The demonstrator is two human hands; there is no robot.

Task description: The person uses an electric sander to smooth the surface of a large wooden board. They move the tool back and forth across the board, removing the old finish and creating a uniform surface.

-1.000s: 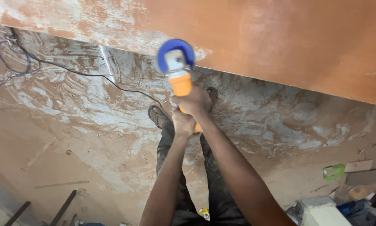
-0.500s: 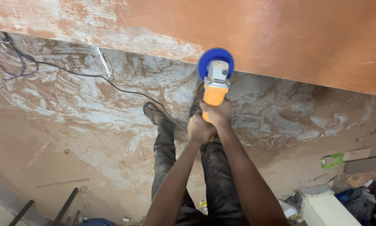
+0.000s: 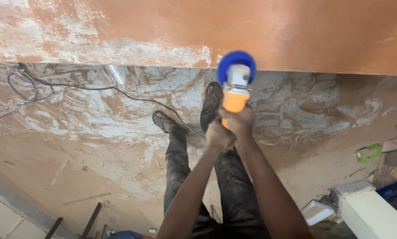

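Observation:
An orange angle grinder (image 3: pixel 234 97) with a blue disc (image 3: pixel 236 62) is held out in front of me. Its disc touches the lower edge of a large orange-brown board (image 3: pixel 269 31). My right hand (image 3: pixel 239 120) grips the grinder's body just behind the head. My left hand (image 3: pixel 218 136) wraps the rear of the handle, right below the other hand. The board's left part is worn whitish. My legs and sandalled feet (image 3: pixel 211 104) stand under the tool on the dusty floor.
A black cable (image 3: pixel 118 88) runs across the dust-streaked floor (image 3: pixel 96 132) to a coil of wires (image 3: pixel 23 86) at the left. A white box (image 3: pixel 373 212), a green item (image 3: pixel 368 152) and scraps lie at the right. Dark bars (image 3: pixel 92 219) lie bottom left.
The grinder has moved right along the board's edge, from the whitish patch onto the orange part. Both hands went with it. The view shifted slightly.

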